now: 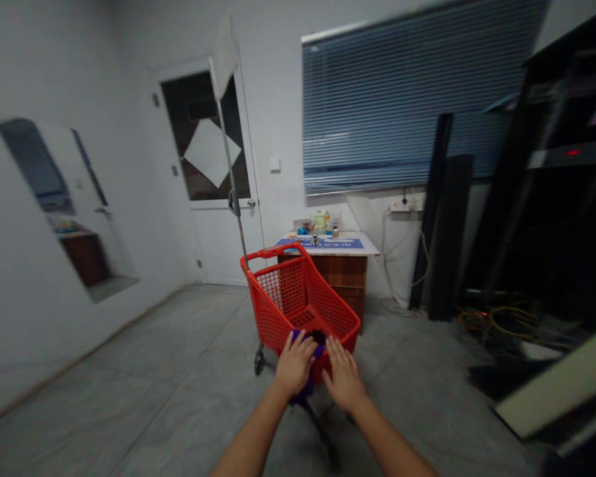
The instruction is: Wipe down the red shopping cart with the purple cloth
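Note:
A red plastic shopping cart (335,301) with a grid basket stands on the floor in front of me. Over its near rim hangs something purple that looks like cloth (305,383), with a dark patch beside it. My left hand (295,363) lies on the purple cloth at the rim, fingers stretched forward and slightly bent. To its right, my right hand (345,372) rests at the cart's near rim with its fingers extended and flat. Both palms face down, so what lies under them is hidden.
Behind the cart is a wooden cabinet (345,273) with bottles and small items on top. A pole (227,142) with a white flag rises at the cart's far left corner. A door, a wall mirror (74,212), dark racks and cables (514,321) surround the floor.

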Motion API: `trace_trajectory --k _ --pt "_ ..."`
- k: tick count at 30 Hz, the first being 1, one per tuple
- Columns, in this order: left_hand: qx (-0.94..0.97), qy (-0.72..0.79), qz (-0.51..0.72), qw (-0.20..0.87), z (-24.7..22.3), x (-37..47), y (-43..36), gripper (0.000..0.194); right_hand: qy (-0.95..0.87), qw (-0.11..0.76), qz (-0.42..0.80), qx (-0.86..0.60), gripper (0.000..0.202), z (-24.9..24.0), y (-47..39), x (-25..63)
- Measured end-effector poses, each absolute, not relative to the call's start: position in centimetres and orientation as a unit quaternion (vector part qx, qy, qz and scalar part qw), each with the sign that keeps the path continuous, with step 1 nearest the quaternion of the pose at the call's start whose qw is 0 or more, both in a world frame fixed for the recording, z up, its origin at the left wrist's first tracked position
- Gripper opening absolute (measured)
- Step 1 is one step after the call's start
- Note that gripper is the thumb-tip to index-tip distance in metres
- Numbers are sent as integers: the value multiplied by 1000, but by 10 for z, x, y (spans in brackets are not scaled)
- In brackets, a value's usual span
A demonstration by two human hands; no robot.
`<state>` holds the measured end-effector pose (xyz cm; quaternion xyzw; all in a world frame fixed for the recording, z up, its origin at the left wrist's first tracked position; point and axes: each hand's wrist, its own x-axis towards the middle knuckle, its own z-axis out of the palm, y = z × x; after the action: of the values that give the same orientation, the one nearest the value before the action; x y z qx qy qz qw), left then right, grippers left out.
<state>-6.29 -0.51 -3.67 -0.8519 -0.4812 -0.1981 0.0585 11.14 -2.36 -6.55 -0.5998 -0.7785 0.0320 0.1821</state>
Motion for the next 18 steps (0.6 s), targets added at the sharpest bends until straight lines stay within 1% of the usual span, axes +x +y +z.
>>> trace_trajectory --k 6,9,13,18 --pt "-818 -536 -201 58 -28 -76 6 39 -790 158 52 -590 72 -55 -28 113" --pt "-815 -540 -201 65 -31 -75 3 39 -804 143 65 -573 67 -47 -18 123" --pt "-830 -513 -207 71 -39 -69 -7 39 -792 128 66 -593 63 -45 -4 139" --pt "-833 -505 -213 69 -46 -70 -9 41 -785 154 50 -598 64 -52 -5 141"
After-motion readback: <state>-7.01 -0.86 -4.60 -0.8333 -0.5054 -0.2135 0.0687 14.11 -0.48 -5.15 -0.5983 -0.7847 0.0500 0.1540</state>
